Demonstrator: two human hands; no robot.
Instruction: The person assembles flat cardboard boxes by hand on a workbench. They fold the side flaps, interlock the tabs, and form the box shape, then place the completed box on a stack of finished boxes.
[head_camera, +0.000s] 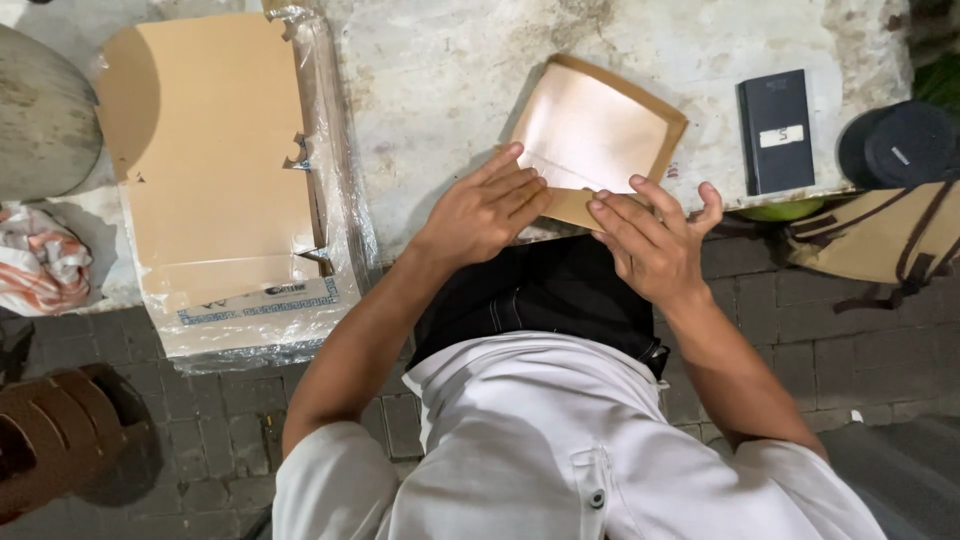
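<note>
brown paper sheet (600, 130), long axis tilted, under both hands

1. We see a light grey short-sleeved shirt (540, 450) with a small dark button at the chest (a stitched placket runs beside it).
2. We see dark trousers (540, 290) with pale seam stitching.
3. Both forearms are bare; left hand (485, 212) and right hand (655, 240) wear nothing.
</note>
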